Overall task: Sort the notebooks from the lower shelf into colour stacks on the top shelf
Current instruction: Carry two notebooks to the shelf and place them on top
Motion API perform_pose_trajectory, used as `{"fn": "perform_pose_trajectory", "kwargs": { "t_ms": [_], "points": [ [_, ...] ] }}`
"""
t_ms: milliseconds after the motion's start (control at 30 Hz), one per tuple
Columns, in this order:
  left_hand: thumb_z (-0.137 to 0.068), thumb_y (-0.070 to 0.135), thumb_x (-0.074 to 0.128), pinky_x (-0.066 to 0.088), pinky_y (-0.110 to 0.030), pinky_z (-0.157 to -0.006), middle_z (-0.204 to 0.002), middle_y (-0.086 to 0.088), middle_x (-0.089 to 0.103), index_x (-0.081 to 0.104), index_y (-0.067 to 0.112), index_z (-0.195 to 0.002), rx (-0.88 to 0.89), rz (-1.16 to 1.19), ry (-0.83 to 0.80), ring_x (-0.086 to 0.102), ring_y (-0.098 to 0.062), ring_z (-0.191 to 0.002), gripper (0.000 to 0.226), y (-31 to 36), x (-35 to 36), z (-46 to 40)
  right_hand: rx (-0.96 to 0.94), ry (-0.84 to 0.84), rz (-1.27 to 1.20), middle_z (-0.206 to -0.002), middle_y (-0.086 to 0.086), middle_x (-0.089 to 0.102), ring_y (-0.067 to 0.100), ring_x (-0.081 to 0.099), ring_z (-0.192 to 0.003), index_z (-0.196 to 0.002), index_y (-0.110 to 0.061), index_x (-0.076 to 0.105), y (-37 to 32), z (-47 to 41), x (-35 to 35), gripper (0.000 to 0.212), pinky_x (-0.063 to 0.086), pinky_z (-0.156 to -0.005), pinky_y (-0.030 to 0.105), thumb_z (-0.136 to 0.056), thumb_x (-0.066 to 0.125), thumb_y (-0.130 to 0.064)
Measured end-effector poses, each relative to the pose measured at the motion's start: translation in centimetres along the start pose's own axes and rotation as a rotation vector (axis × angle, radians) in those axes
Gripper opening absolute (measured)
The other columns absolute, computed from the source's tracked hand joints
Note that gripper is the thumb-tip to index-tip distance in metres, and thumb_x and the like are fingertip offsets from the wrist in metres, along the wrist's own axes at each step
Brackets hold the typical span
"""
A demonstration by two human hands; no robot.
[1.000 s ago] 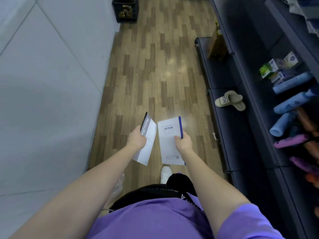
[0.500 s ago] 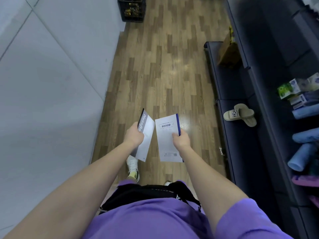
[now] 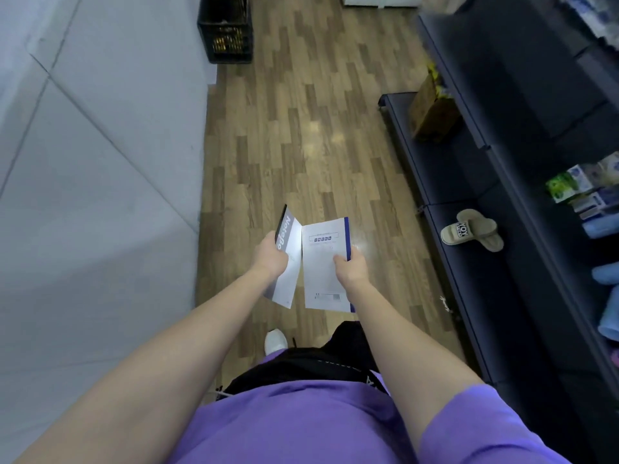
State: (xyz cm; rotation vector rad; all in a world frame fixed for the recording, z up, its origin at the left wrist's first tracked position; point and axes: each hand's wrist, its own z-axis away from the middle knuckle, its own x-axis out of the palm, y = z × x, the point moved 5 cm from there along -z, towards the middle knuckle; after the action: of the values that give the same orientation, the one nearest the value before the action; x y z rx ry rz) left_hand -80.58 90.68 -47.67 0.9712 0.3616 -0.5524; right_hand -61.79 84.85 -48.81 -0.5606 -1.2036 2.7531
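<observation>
My left hand grips a grey-spined notebook with a white cover, held tilted over the wooden floor. Right beside it, my right hand holds a white notebook with a blue spine, back cover up, its long edge nearly touching the grey one. Both notebooks hang in front of my waist, left of the dark shelving unit. The lower shelf's notebook supply and the top shelf are not visible.
A beige slipper lies on the bottom shelf board. A brown paper bag stands farther along it. Small boxes and blue rolls fill a higher shelf at right. A black crate sits by the white wall.
I have walked forward along the aisle; the shelf items slid toward the right edge. The two notebooks drew closer together, each still in the same hand.
</observation>
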Motion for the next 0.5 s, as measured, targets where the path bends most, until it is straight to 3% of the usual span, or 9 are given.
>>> {"fn": "perform_pose_trajectory", "kwargs": {
  "t_ms": [100,200,333,500],
  "points": [
    [-0.09,-0.002,0.039,0.042,-0.031,-0.074,-0.111,-0.007,0.06,0.054,0.01,-0.12,0.006,0.004,-0.001,0.055,-0.026,-0.093,0.036,0.4,-2.0,-1.8,0.005,0.015,0.024,-0.1,-0.002,0.067,0.019,0.061,-0.084,-0.107,-0.023,0.06,-1.6,-1.0,1.6,0.02,0.05,-0.074,0.034,-0.098,0.044,-0.015],
    [-0.091,-0.003,0.037,0.04,-0.03,-0.074,-0.111,-0.007,0.058,0.053,0.009,-0.123,0.015,0.013,0.001,0.052,-0.025,-0.093,0.037,1.2,-3.5,-3.6,-0.015,0.023,0.012,-0.092,-0.008,0.064,0.014,0.058,-0.079,-0.105,-0.025,0.059,-3.3,-2.4,2.5,0.023,0.046,-0.067,0.03,-0.099,0.042,-0.012],
    [-0.09,-0.003,0.036,0.038,-0.027,-0.063,-0.107,-0.007,0.058,0.053,0.007,-0.118,0.008,0.017,0.005,0.053,-0.026,-0.09,0.034,2.2,-5.1,-7.2,-0.011,0.029,0.04,-0.091,-0.009,0.065,0.018,0.059,-0.081,-0.1,-0.029,0.059,-5.6,-5.4,4.0,0.023,0.048,-0.071,0.032,-0.098,0.042,-0.013],
    [-0.088,-0.001,0.036,0.042,-0.032,-0.072,-0.109,-0.007,0.061,0.055,0.01,-0.117,0.002,-0.021,0.012,0.055,-0.028,-0.093,0.036,4.4,-6.9,-12.9,-0.007,0.037,0.061,-0.098,-0.004,0.064,0.023,0.06,-0.09,-0.102,-0.025,0.057,-9.1,-10.5,5.9,0.019,0.05,-0.082,0.036,-0.098,0.044,-0.012]
  ]
}}
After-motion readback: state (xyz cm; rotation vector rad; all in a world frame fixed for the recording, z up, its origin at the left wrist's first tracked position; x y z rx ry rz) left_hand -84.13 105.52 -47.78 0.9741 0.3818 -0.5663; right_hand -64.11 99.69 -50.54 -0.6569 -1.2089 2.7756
